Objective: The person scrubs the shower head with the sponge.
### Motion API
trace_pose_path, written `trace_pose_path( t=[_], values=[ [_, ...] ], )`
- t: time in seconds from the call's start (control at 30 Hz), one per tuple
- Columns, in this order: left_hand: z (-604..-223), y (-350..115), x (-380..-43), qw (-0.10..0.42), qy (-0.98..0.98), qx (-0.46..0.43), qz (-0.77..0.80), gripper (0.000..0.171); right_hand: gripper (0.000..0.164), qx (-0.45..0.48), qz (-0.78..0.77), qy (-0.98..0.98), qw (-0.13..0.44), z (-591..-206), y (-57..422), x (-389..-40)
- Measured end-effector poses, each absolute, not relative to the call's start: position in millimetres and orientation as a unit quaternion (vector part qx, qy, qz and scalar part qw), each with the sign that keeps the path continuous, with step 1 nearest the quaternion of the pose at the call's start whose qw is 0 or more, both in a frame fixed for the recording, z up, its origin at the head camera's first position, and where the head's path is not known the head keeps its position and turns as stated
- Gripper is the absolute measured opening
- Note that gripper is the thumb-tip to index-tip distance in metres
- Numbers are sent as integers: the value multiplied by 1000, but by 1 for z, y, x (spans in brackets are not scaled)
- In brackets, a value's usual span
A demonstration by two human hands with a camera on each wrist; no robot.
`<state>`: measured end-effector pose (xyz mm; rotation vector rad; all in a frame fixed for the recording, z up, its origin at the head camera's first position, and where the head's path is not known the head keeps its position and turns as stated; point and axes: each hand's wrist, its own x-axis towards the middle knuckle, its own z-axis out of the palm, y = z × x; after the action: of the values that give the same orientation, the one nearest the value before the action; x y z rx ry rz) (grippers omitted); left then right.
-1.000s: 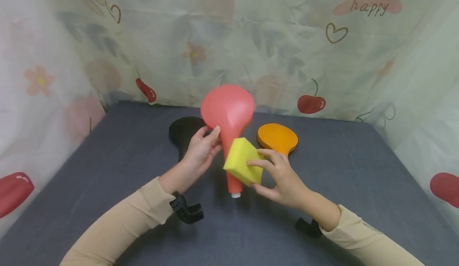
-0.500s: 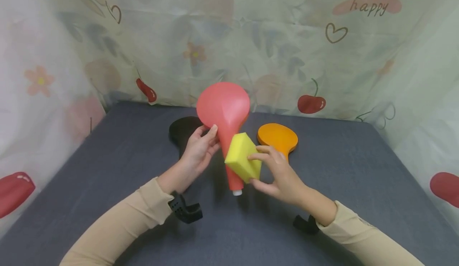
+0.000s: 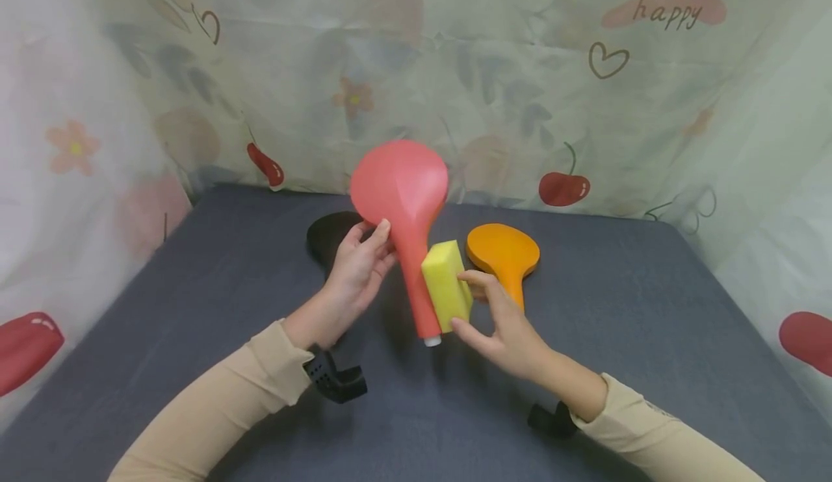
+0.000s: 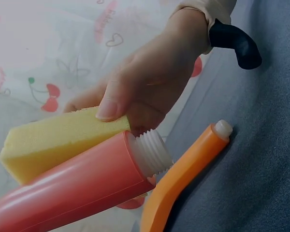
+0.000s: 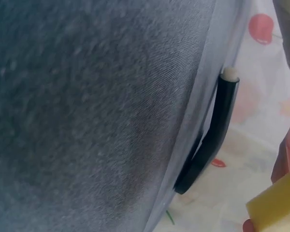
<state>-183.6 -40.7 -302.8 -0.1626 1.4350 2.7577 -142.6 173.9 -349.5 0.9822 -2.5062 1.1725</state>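
My left hand (image 3: 354,272) holds a red shower head (image 3: 401,186) by its neck, thumb in front, up off the table. The head's smooth back faces me and the handle slants down. In my right hand (image 3: 513,330) a yellow sponge (image 3: 445,287) is pinched between thumb and fingers, against the lower handle on its right side. The left wrist view shows the sponge (image 4: 63,140) lying along the red handle (image 4: 82,188), beside its white threaded end (image 4: 152,152). At the right edge of the right wrist view, only part of the sponge (image 5: 275,203) shows.
On the dark grey table (image 3: 617,308) an orange shower head (image 3: 500,247) lies right of the sponge. A black shower head (image 3: 325,236) lies behind my left hand, partly covered by it. Patterned curtains (image 3: 455,70) enclose the table's back and sides.
The red shower head has risen slightly and shifted left, its handle leaning more. The sponge has turned from the handle's front toward its right side, right hand still gripping it.
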Motion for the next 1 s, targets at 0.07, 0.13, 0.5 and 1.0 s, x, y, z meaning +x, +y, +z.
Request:
trace_pose_path(
  t=[0.07,0.13,0.5,1.0],
  values=[
    [-303,-41,-184,12,460,-48,887,14,68,328,406,-848,93,-348,173,-143],
    [-304,-39,-183,13,459,-46,887,14,72,321,419,-846,82,-345,172,-144],
    [-305,-36,-182,6,457,-48,888,14,66,298,487,-821,15,-341,169,-148],
    [-301,-41,-185,-1,432,-50,900,12,67,288,453,-843,15,-340,170,-145]
  ],
)
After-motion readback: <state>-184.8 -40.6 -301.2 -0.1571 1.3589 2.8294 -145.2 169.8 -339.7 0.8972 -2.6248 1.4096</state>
